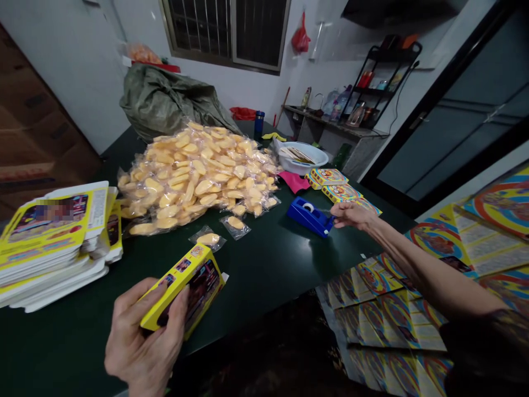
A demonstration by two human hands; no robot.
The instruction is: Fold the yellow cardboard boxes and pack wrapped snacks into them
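Note:
My left hand (144, 331) is closed around a yellow printed box (185, 286), held tilted above the near side of the table. A small white flap sticks out at the box's far end. Over to the right, my right hand (350, 215) pinches at the cutting end of a blue tape dispenser (309, 216), which stands on the table with a pale roll in it. Clear tape seems to run to my fingertips. Just beyond the box lie two small clear packets (209, 239), each with a pale yellow oval piece inside.
A large heap of wrapped yellow pieces (198, 171) covers the table's middle. Flattened boxes (45, 237) are stacked at left. A pale blue basin (303, 156), pink cloth (294, 181) and finished-looking boxes (328, 177) sit at back right. Rows of packed boxes (384, 314) stand at lower right.

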